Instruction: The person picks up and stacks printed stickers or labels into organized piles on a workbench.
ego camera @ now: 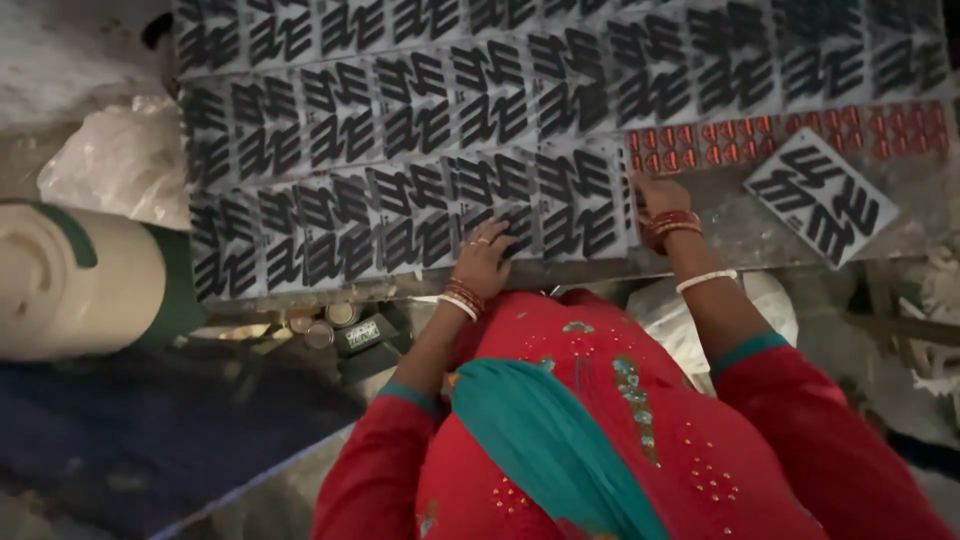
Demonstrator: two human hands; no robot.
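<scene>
Your left hand (482, 262) lies flat on the near row of grey sheets (400, 150), fingers spread and pressing down on a sheet beside the front edge of the table (730, 235). Your right hand (655, 195) sits at the right end of that same row, where the grey sheets meet a strip of red pieces (790, 135); its fingers are curled at the sheet's edge, but you cannot tell whether they pinch it or only touch it.

The grey sheets are rectangular, each printed with bold black zigzag marks, laid edge to edge in several rows across the table. One loose sheet (820, 195) lies tilted on its own at the right, just below the red strip. The red pieces are small and in two rows, too blurred to make out further.

At the left, a large cream roll with a green band (80, 275) is cut off by the frame, with a crumpled white plastic bag (120, 160) behind it. Under the table edge, small round tins (320, 325) sit in shadow, hard to read
</scene>
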